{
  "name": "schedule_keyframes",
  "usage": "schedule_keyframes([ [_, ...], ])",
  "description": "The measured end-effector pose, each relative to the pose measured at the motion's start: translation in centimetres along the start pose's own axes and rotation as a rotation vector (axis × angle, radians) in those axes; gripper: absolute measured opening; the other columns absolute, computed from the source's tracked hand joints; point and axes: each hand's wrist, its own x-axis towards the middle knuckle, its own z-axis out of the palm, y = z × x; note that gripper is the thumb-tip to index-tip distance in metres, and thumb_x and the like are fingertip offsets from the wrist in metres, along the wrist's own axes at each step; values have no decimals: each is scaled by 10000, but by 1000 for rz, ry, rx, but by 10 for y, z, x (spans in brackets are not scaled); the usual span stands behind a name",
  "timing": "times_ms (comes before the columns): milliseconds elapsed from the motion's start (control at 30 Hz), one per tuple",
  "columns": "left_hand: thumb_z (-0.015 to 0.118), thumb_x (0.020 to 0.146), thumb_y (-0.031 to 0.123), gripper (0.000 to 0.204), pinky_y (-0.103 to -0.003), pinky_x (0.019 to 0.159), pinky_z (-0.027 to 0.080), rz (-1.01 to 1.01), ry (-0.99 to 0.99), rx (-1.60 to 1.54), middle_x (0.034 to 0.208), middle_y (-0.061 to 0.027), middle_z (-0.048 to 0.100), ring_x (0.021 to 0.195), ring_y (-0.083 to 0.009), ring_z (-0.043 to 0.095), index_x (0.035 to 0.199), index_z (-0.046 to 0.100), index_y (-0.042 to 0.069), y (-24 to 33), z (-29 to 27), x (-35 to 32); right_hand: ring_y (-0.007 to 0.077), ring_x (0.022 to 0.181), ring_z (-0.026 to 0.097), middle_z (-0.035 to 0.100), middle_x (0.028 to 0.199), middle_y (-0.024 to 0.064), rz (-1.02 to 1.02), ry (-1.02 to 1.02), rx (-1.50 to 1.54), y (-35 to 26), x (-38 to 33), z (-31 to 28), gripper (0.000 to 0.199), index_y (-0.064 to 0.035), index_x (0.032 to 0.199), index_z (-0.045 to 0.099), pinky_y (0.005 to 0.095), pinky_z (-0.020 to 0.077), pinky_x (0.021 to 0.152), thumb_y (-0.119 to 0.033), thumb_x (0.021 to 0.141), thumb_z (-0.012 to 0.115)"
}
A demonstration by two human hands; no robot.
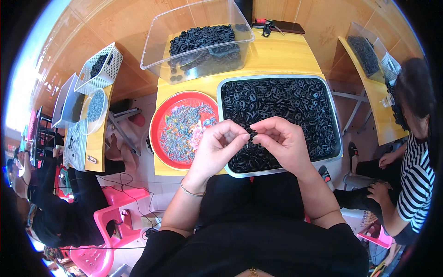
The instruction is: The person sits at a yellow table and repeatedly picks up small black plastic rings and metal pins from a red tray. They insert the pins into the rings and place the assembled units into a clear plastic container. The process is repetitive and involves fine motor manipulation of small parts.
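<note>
Left hand (217, 147) and right hand (284, 145) meet almost tip to tip over the near left part of a metal tray (272, 77), each with thumb and forefinger drawn narrow about one small black piece (252, 133). Its exact shape is hard to tell, since the fingers cover most of it. The other fingers of both hands curl inward, and a thin bracelet (193, 193) circles the left wrist.

Below the held piece, the metal tray is heaped with flat black pieces (286, 106), many showing two holes. Just left of it on the yellow table (288, 53) is a round red tray (184, 98) with a flower print, strewn with thin greyish slivers (177, 136); the left hand overlaps its right side in view. Toward the far edge stands a clear bin (157, 57) partly filled with dark pieces, and near it lie scissors (266, 31) beside a dark flat object (293, 27).

On the side table at the left, a white basket (110, 67) stands near a round clear tub (96, 108). At the right sits a person in a striped top (413, 189), hands resting near the legs
</note>
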Motion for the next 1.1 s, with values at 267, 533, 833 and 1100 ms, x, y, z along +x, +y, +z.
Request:
schedule_keyframes([
  [267, 609, 779, -13, 45, -172, 571, 401, 128, 47, 55, 775, -8, 555, 657, -24, 504, 822, 614, 1, 0, 5, 1, 91, 735, 615, 631, 823, 55, 95, -43, 82, -5, 0, -2, 173, 2, 962, 596, 214, 489, 656, 13, 789, 589],
  [533, 648, 736, 37, 90, -269, 574, 437, 105, 24, 520, 692, -54, 564, 615, -144, 541, 822, 622, 22, 9, -5, 4, 118, 784, 593, 518, 900, 64, 15, 9, 70, -6, 3, -6, 155, 24, 965, 585, 225, 486, 702, 34, 822, 524],
  [833, 637, 626, 47, 135, -345, 714, 392, 326, -131, 1407, 685, -46, 547, 720, -227, 538, 745, 594, 92, -23, 1, 4, 114, 815, 590, 579, 916, 78, -12, -5, 137, -8, 3, -8, 140, 37, 962, 570, 231, 481, 734, 27, 835, 512],
  [1100, 539, 679, 73, 32, -329, 764, 362, 353, -104, 1493, 676, -33, 535, 727, -188, 535, 681, 542, 105, -39, 9, 6, 105, 817, 589, 593, 909, 75, -21, -4, 154, -11, 2, -9, 165, 31, 991, 568, 228, 482, 726, 21, 835, 515],
])
